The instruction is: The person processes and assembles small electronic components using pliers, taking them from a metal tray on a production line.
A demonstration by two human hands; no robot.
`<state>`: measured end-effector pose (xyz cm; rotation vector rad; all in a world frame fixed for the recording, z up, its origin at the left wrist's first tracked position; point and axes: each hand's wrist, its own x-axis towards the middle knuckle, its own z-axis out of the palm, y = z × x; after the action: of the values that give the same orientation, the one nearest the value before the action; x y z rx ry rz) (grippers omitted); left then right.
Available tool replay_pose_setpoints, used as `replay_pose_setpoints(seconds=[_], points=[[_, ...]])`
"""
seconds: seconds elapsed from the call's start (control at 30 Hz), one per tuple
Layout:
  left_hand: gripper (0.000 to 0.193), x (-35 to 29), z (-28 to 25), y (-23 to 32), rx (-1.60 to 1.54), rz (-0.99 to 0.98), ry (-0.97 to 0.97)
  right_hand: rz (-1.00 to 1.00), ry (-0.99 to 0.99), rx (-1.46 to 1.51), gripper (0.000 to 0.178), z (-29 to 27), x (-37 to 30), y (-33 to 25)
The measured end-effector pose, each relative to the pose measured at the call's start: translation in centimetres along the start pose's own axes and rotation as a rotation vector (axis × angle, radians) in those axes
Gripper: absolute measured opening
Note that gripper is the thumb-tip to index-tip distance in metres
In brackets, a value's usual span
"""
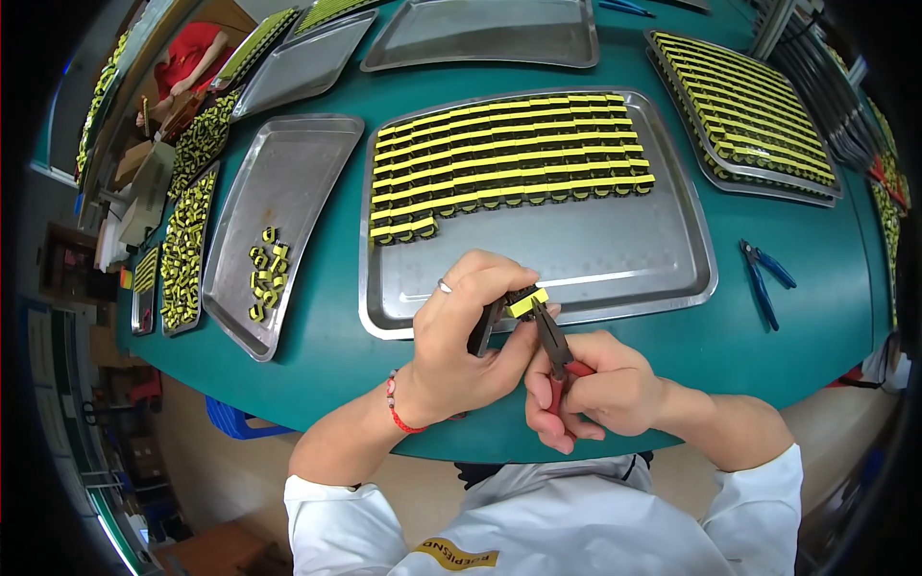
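My left hand [463, 331] pinches a small black part wrapped in yellow tape [526, 302] just above the near rim of the middle steel tray [615, 259]. My right hand [600, 389] grips red-handled pliers [555, 341], whose dark jaws touch the underside of that part. Neat rows of the same yellow-and-black parts [499, 163] fill the far half of the middle tray. A ring sits on my left hand and a red cord circles its wrist.
A left tray [288, 173] holds several loose parts [267, 274]. Blue-handled cutters [764, 278] lie on the green table at right. More trays with parts stand at the back and far left. A person in red [187, 67] works at the upper left.
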<state>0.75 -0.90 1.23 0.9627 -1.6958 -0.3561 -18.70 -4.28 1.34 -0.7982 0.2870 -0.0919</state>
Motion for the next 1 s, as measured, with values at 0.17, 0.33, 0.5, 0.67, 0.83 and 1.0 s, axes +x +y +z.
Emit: replay_pose_setpoints(seconds=[0.17,0.33,0.5,0.67,0.83,1.0], points=[[0.048,0.4,-0.3,0.2,0.090,0.034,-0.023,-0.091,0.089,0.042,0.025,0.9,0.4,-0.3],[0.046,0.2,-0.5,0.2,0.085,0.026,-0.024,0.024,-0.001,-0.021,0.026,-0.3,0.1,-0.6],[0.040,0.3,-0.5,0.0,0.108,-0.023,-0.020,-0.042,-0.045,0.054,0.029,0.1,0.1,-0.6],[0.039,0.1,-0.3,0.0,0.124,-0.026,0.033,0.046,-0.106,0.069,0.030,0.1,0.2,-0.6],[0.040,0.1,-0.2,0.0,0.123,-0.019,0.035,0.043,-0.092,0.064,0.030,0.0,0.1,-0.6],[0.042,0.1,-0.4,-0.1,0.118,-0.021,0.039,0.039,-0.091,0.060,0.030,0.0,0.1,-0.7]])
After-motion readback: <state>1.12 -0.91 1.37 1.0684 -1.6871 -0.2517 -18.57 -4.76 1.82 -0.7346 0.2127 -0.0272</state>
